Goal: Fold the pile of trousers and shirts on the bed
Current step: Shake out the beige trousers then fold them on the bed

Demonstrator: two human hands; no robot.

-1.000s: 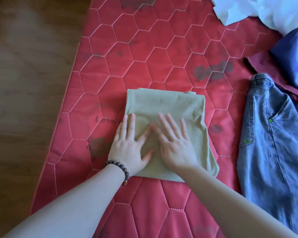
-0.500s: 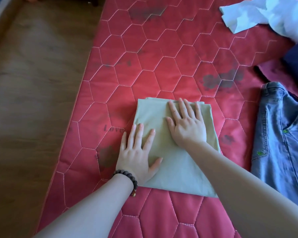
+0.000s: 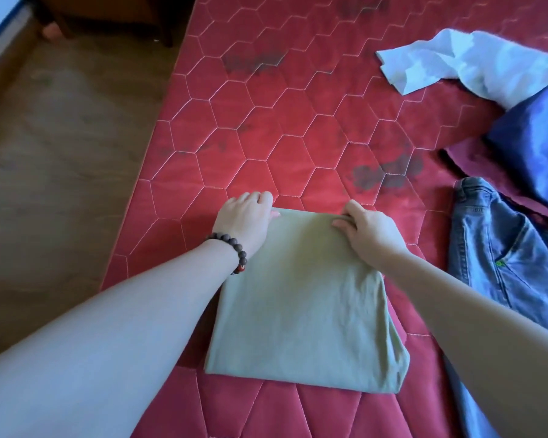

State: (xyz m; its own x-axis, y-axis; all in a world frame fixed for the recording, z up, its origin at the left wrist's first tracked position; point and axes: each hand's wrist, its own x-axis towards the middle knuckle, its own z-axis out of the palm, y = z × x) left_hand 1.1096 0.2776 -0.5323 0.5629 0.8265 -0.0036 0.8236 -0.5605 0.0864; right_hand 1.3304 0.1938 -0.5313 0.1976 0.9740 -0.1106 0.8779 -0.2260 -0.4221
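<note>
A folded olive-green garment [image 3: 301,311] lies flat on the red quilted mattress [image 3: 282,128] in front of me. My left hand [image 3: 246,218], with a bead bracelet at the wrist, grips the garment's far left corner with curled fingers. My right hand [image 3: 367,230] grips the far right corner, fingers curled over the edge. Blue jeans [image 3: 500,257] lie spread out to the right. A white garment [image 3: 465,63], a dark blue one [image 3: 538,147] and a maroon one [image 3: 475,165] lie at the back right.
The mattress's left edge runs diagonally beside a wooden floor [image 3: 60,153]. Dark wooden furniture [image 3: 108,14] stands at the top left, off the bed. Dark stains mark the mattress behind the green garment.
Both hands were pressing flat on the green garment; they have slid to its far edge and now grip the two far corners. The view has tilted up.
</note>
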